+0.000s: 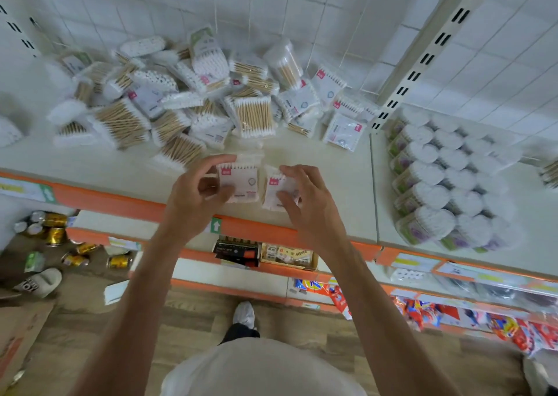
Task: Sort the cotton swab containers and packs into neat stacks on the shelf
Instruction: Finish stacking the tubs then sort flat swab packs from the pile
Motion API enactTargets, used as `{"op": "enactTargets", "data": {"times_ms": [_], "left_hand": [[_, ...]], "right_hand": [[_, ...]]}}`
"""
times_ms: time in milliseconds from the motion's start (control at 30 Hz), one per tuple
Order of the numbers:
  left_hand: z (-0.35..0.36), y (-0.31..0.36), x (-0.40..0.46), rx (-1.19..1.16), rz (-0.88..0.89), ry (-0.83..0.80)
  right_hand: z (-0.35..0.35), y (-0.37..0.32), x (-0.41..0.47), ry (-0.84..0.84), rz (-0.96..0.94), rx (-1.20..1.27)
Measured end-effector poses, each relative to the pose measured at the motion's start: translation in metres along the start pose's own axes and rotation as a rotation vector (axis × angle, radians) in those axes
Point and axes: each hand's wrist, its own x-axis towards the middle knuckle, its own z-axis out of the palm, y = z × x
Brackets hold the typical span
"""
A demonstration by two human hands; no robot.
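Two flat white swab packs with red labels lie side by side near the shelf's front edge. My left hand (196, 196) grips the left pack (241, 184) between thumb and fingers. My right hand (305, 199) holds the right pack (276, 190) with its fingers on top and its thumb at the side. Behind them a loose heap of cotton swab packs (187, 102) covers the back of the shelf (332, 178), with a round clear swab container (283, 63) lying in it. To the right, heart-shaped swab containers (444, 178) stand in tidy rows.
An orange price rail (120, 202) runs along the shelf front. A slotted upright (422, 60) separates the two shelf bays. Lower shelves hold boxes (262, 253) and snack bags (422, 311). Cans (54, 229) lie on the floor at left.
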Motion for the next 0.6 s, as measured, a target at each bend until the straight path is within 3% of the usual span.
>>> {"op": "enactTargets", "data": {"times_ms": [233, 600], "left_hand": [[0.042, 0.031, -0.014, -0.078, -0.037, -0.050], [0.162, 0.089, -0.059, -0.114, -0.016, -0.263]], "right_hand": [[-0.051, 0.016, -0.028, 0.126, 0.031, 0.002], [-0.131, 0.067, -0.133, 0.287, 0.107, -0.049]]}}
